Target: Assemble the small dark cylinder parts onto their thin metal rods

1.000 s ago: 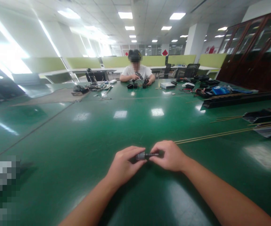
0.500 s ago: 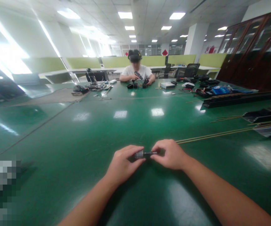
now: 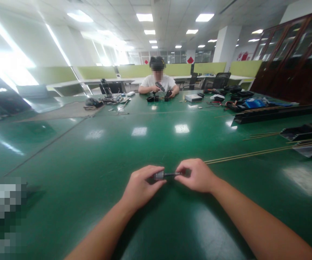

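Note:
Low over the green table [image 3: 112,144], both hands meet at a small tool [image 3: 169,174] with a thick grey cylindrical body on the left and a thin dark shaft on the right. My left hand [image 3: 144,183] pinches the grey body between thumb and fingers. The tip of the shaft is held by my right hand [image 3: 196,175], thumb and index finger closed on it. The tool lies roughly level, pointing right. What is inside the left palm is hidden.
Brass-coloured rods [image 3: 242,156] stretch right from beside my right hand to dark metal channels [image 3: 294,131]. Across the table a person [image 3: 158,81] handles dark parts. Clutter [image 3: 250,103] lies far right, more [image 3: 93,103] far left. A pixelated object [image 3: 1,202] is near left.
Both hands and the tool have shifted very slightly up in the view. The grip on the tool looks the same. The person opposite has lowered the head a little.

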Motion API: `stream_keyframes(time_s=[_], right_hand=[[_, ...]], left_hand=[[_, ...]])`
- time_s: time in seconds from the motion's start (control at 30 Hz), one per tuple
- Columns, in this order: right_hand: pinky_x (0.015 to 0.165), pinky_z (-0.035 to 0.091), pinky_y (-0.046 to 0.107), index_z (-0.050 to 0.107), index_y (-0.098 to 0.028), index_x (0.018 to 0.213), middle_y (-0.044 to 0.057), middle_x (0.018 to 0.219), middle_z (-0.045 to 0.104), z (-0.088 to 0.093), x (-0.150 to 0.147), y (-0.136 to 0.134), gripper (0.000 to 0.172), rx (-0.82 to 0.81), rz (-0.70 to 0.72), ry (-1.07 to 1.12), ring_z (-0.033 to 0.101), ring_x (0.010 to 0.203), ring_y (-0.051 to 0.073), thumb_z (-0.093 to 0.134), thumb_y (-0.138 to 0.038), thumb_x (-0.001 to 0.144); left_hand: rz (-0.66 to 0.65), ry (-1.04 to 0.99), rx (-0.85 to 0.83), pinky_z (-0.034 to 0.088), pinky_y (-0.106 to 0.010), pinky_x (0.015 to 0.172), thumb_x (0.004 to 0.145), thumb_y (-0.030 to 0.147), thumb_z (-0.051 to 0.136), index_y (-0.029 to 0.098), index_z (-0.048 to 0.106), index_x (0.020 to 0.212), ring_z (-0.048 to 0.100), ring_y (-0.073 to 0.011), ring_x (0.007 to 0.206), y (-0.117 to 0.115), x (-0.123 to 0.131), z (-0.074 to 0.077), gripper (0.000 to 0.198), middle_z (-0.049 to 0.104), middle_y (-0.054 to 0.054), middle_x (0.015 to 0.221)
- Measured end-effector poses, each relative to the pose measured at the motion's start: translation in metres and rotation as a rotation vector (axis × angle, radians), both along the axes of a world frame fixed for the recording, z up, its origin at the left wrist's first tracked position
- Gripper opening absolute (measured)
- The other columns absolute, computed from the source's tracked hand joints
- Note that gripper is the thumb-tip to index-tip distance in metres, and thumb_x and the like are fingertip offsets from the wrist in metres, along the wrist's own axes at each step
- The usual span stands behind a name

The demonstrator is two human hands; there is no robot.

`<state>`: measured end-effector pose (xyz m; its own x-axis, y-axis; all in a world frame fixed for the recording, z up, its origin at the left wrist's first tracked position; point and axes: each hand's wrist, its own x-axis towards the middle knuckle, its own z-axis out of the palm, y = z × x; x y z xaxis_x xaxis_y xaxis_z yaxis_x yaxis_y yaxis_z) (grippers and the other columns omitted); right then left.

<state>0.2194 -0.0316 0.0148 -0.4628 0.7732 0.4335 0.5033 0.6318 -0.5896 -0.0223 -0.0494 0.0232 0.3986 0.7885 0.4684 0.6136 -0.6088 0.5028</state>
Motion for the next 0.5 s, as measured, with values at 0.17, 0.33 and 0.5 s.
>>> stream_keyframes(time_s=[0.17,0.33,0.5], right_hand=[[0.069,0.050,0.027,0.072,-0.019,0.080,0.002,0.077,0.072,0.003,0.006,0.003,0.007,0.008,-0.016,0.034,0.066,0.069,0.016,0.075,-0.024,0.076],[0.069,0.051,0.026,0.072,-0.018,0.080,0.002,0.076,0.073,0.003,0.012,0.008,0.008,-0.016,-0.051,0.112,0.067,0.069,0.015,0.075,-0.025,0.076],[0.067,0.051,0.026,0.072,-0.018,0.079,0.003,0.075,0.074,-0.001,0.012,0.011,0.010,-0.036,-0.058,0.109,0.067,0.067,0.015,0.075,-0.026,0.075]], left_hand=[[0.095,0.026,-0.048,0.056,-0.029,0.077,0.078,0.036,0.076,0.025,0.071,0.105,0.068,-0.0182,0.085,0.002,-0.004,-0.001,0.030,0.073,-0.003,0.096],[0.267,-0.023,-0.124,0.056,-0.033,0.078,0.078,0.048,0.073,0.021,0.070,0.104,0.069,-0.0201,0.082,0.011,-0.014,0.004,0.037,0.073,-0.005,0.093],[0.289,-0.327,-0.386,0.058,-0.035,0.086,0.078,0.055,0.071,0.015,0.063,0.108,0.072,-0.0227,0.092,0.005,-0.051,0.018,0.051,0.074,-0.011,0.103]])
